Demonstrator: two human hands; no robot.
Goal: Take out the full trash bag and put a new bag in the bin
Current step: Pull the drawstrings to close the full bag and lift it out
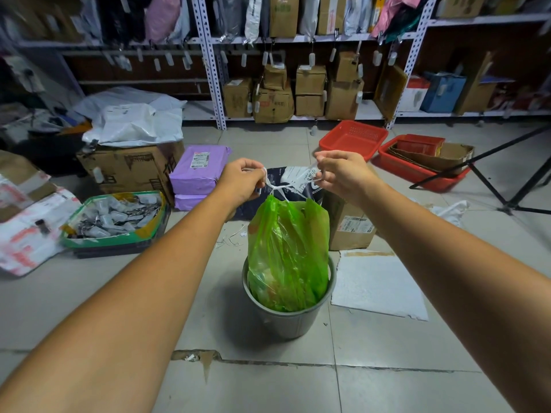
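Tiled floor (268,383) of a parcel storeroom: open tile nearest the viewer, boxes crowding the far side. At left, a green-edged tray (74,236) holds grey clips. A round grey bin (286,320) stands at centre, with a white foam sheet (378,284) just beside its right edge. A bulging green trash bag (286,251) sits in the bin, rising well above the rim. The left hand (241,180) and right hand (343,171) each pinch its white drawstring (277,187), drawn apart above the gathered neck.
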